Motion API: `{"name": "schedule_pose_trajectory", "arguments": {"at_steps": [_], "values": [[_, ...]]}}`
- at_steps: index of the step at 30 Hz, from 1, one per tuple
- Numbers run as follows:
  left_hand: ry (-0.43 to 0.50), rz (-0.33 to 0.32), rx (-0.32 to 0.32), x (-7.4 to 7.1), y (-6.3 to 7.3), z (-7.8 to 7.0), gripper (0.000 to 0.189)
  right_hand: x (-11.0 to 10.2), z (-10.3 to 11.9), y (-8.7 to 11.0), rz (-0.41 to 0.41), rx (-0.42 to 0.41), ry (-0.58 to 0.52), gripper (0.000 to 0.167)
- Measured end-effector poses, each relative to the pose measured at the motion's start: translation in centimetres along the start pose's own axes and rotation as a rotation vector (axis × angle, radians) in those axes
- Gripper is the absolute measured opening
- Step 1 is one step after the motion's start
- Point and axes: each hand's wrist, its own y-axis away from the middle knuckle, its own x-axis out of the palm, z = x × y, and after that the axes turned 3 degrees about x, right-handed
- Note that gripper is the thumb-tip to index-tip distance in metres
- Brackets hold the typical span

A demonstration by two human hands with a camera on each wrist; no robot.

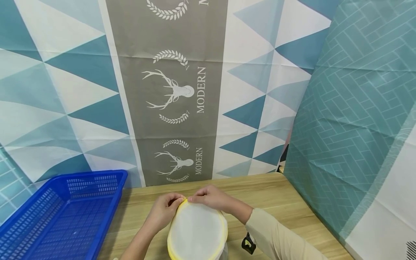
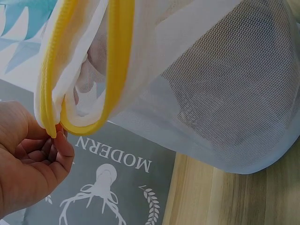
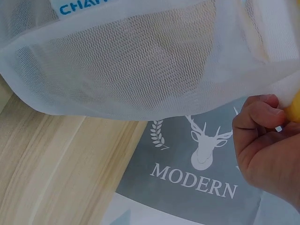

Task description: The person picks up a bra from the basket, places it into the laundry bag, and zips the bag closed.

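A white mesh laundry bag (image 1: 198, 231) with a yellow zipper (image 2: 119, 56) round its top stands at the table's front. My left hand (image 1: 164, 212) pinches one end of the zipper at the bag's far edge, thumb against fingertips. Right beside it, my right hand (image 1: 211, 199) grips the same edge between thumb and curled fingers. In the left wrist view the two yellow zipper sides stand apart, with a gap into the bag between them. Through the mesh in the right wrist view shows a white patch with blue lettering (image 3: 82, 6).
A blue plastic basket (image 1: 112, 213) with slotted walls stands on the left. The wooden table (image 1: 260, 189) meets a patterned cloth (image 1: 175, 119) behind and a teal cloth (image 1: 351, 119) on the right. A small black item (image 1: 248, 245) shows beside the right sleeve.
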Motion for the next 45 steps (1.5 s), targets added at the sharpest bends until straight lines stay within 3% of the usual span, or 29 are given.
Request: {"name": "schedule_pose_trajectory", "arguments": {"at_steps": [16,45], "values": [[0.013,0.001,0.003,0.11,-0.11,-0.19,0.011,0.34,-0.10,-0.40,-0.033,-0.026,0.040,0.021],[0.024,-0.011,0.003,0.02,0.10,-0.48,0.010,0.05,-0.64,-0.16,-0.073,-0.006,0.007,0.022]]}}
